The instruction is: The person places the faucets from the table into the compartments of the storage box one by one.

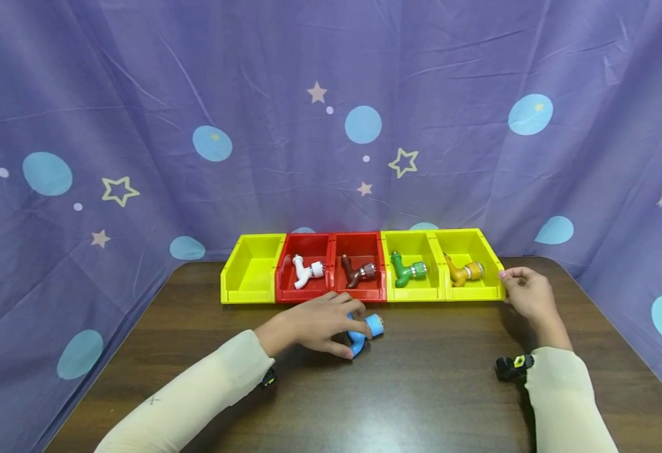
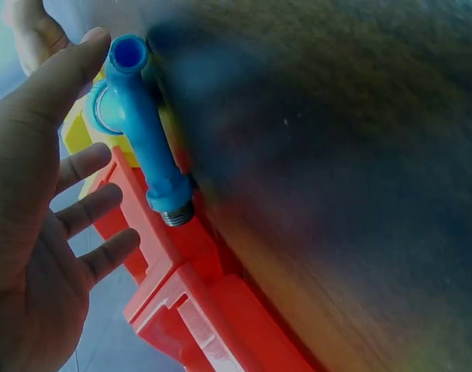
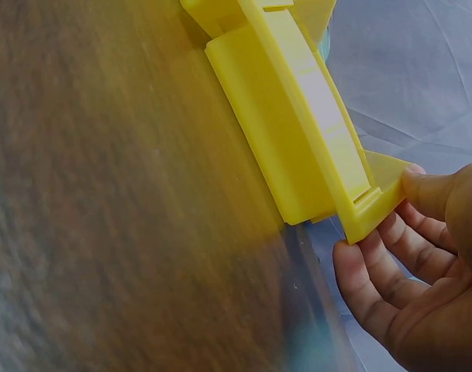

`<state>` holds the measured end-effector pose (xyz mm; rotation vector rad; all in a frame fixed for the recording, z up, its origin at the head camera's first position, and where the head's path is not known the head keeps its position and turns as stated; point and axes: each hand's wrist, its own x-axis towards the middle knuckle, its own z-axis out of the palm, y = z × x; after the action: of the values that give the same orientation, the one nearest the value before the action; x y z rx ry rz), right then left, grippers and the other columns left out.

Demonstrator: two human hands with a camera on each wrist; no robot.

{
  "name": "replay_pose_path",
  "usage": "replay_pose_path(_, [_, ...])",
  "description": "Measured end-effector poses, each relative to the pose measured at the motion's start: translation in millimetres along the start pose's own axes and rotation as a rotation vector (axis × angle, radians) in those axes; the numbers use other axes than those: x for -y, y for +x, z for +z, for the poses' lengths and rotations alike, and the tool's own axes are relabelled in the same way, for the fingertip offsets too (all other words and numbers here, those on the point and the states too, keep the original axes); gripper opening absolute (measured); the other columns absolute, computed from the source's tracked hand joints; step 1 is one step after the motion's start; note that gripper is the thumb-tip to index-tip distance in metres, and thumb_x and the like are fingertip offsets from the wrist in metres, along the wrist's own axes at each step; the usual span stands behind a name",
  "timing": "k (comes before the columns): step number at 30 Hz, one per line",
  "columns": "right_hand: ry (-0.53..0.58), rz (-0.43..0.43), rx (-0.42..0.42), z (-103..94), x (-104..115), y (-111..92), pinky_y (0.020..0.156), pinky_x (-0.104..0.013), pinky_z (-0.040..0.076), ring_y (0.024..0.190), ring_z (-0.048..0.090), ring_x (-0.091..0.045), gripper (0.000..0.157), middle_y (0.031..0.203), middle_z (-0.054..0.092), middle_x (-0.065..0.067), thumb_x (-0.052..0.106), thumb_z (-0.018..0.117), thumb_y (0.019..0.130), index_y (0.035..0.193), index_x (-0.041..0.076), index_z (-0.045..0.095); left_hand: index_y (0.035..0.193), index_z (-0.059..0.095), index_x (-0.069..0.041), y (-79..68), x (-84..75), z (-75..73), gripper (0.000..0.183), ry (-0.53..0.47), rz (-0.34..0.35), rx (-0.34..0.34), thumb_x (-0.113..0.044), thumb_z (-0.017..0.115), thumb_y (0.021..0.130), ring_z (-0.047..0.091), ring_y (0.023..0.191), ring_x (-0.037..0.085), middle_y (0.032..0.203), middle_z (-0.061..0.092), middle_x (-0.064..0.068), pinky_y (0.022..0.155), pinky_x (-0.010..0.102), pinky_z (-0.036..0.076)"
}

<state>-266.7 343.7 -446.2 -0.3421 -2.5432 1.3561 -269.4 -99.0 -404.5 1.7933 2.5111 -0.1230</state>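
My left hand (image 1: 325,324) reaches over a blue tap (image 1: 374,324) in front of the red bins. Its thumb lies at the spout and a bent finger crosses the body; in the left wrist view the other fingers (image 2: 104,203) spread beside the blue tap (image 2: 146,136), whose threaded end points toward a red bin. My right hand (image 1: 529,294) pinches the front corner of the rightmost yellow bin (image 1: 478,294), thumb on one side and fingers on the other, as the right wrist view shows at the bin's edge (image 3: 363,221). An orange-yellow tap (image 1: 465,272) lies inside that bin.
Left of it, a yellow bin (image 1: 416,294) holds a green tap (image 1: 408,270). Red bins hold a brown tap (image 1: 358,272) and a white tap (image 1: 307,272). Another yellow bin (image 1: 252,267) ends the row at left. Behind the wooden table (image 1: 421,390) hangs a purple curtain (image 1: 286,170).
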Motion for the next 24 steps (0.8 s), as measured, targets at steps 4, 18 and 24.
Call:
replay_pose_path(4, [-0.003, 0.002, 0.006, -0.2, -1, 0, 0.064, -0.027, 0.058, 0.079, 0.061, -0.019, 0.043, 0.112, 0.062, -0.024, 0.032, 0.048, 0.109, 0.126, -0.007, 0.058, 0.140, 0.058, -0.040, 2.3, 0.1, 3.4, 0.049, 0.007, -0.007, 0.015, -0.060, 0.063, 0.095, 0.042, 0.130, 0.020, 0.142, 0.049, 0.001, 0.107, 0.044, 0.040])
replay_pose_path(18, [0.006, 0.015, 0.009, 0.2, -2, 1, 0.065, -0.027, 0.058, 0.080, 0.060, -0.018, 0.043, 0.111, 0.062, -0.023, 0.033, 0.048, 0.109, 0.125, -0.006, 0.058, 0.133, 0.060, -0.042, 10.2, -1.6, 12.3, 0.046, 0.046, -0.010, 0.062, -0.067, 0.056, 0.095, 0.043, 0.122, 0.016, 0.135, 0.053, -0.001, 0.097, 0.036, 0.039])
replay_pose_path(24, [0.008, 0.012, 0.007, 0.6, -1, 1, 0.065, -0.027, 0.059, 0.079, 0.061, -0.017, 0.043, 0.112, 0.062, -0.024, 0.033, 0.048, 0.109, 0.125, -0.006, 0.058, 0.130, 0.061, -0.042, 11.3, -2.0, 13.7, 0.040, 0.055, -0.010, 0.056, -0.065, 0.056, 0.097, 0.044, 0.118, 0.015, 0.127, 0.052, -0.003, 0.094, 0.036, 0.038])
